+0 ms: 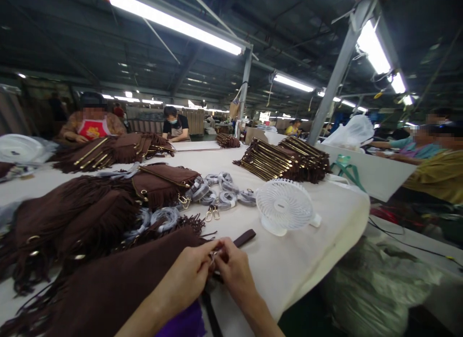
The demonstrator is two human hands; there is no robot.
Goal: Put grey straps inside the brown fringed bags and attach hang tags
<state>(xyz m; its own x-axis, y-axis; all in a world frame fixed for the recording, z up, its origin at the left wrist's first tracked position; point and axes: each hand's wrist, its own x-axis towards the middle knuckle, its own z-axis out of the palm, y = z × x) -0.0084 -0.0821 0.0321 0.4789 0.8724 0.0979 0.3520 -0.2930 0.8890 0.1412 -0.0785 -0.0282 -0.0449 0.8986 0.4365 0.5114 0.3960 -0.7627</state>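
My left hand and my right hand meet at the near edge of the table, fingers pinched together around a small metal fitting. The fitting sits on a dark brown strap that runs out to the right. Just left of my hands lies a brown suede fringed bag. What exactly the fingers pinch is too small to make out beyond a glint of metal.
A small white fan stands on the white table. Wrapped straps with clasps lie mid-table. Piles of brown fringed bags fill the left, and stacked bags sit further back. Other people work at the far side and right.
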